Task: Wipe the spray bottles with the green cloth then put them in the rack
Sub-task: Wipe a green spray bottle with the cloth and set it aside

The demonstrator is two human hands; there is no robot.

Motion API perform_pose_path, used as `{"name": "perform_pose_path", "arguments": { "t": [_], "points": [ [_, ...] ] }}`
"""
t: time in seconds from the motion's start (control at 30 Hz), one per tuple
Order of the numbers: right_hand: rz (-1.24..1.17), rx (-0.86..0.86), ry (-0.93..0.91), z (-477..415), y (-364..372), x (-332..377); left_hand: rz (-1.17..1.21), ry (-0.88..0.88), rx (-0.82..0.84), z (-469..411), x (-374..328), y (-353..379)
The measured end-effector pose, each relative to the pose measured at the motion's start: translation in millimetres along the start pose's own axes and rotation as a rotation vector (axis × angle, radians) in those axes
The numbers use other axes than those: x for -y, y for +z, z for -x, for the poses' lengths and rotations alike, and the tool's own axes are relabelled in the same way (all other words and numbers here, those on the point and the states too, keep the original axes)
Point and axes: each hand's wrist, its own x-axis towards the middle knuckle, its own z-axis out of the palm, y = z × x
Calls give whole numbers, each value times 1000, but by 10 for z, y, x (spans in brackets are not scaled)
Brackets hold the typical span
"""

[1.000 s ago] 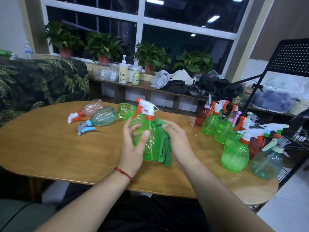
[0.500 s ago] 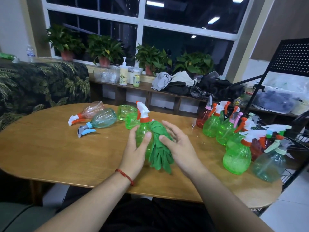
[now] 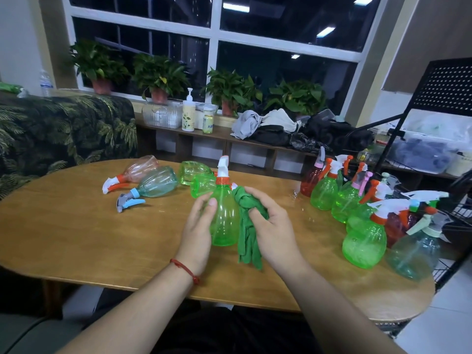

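Between fingers (image 3: pixel 212 207): one bottle (image 3: pixel 226 221), one cloth (image 3: pixel 249 242)

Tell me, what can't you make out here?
Head view: rack, cut off by the right edge; shelves barely show.
Head view: spray heads of the lying green bottles, mostly behind the held bottle.
Head view: held bottle's side under the green cloth, gripped by the right hand.

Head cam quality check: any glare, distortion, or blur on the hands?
Head view: wide-angle lens bows the window frame and table edge; ceiling lights reflect in the dark glass; green spray bottle, green cloth, left hand and right hand are evenly lit, without noticeable blur.
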Motion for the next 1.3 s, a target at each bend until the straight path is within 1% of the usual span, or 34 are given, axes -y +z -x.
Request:
{"name": "perform_pose_path", "arguments": {
  "t": [0.07,0.17,0.27,0.33,0.47,0.53,0.6,0.7,0.77,0.83,0.9,1.03,1.07,1.1,1.17,1.23,1.3],
  "points": [
    [52,19,-46,27,19,2,-55,10,0,0,2,15],
    [193,23,-155,57,55,13,-154,68,-22,13,18,18],
    [308,61,-190,76,96,-4,-144,100,-12,24,42,22],
    [349,104,-185,102,117,5,-153,128,31,55,-1,39],
    [441,225,-247,128,69,3,-125,172,70,69,-58,25],
    [450,243,-290,61,-14,30,-161,196,90,87,-83,29],
    [404,165,-348,-50,-106,101,-161,196,100,116,-107,33],
    [373,-53,-381,-305,-229,219,-174,188,142,159,-115,40],
    [384,-85,-367,-464,-264,267,-157,173,201,172,-122,49],
    [476,-27,-402,-532,-232,249,-104,132,233,164,-121,43],
    [611,45,-478,-520,-156,202,-44,77,249,140,-122,37],
    [734,238,-632,-495,-92,177,36,21,184,113,-85,0],
    [761,262,-658,-520,-123,183,39,21,178,111,-79,-3],
    [781,260,-668,-549,-164,181,34,24,182,111,-71,-6],
    [764,160,-643,-613,-219,159,28,23,199,105,-91,-2],
    [640,25,-525,-617,-223,137,40,10,193,109,-102,4],
    [477,-4,-430,-566,-172,119,32,8,179,110,-119,-5]
  ]
}}
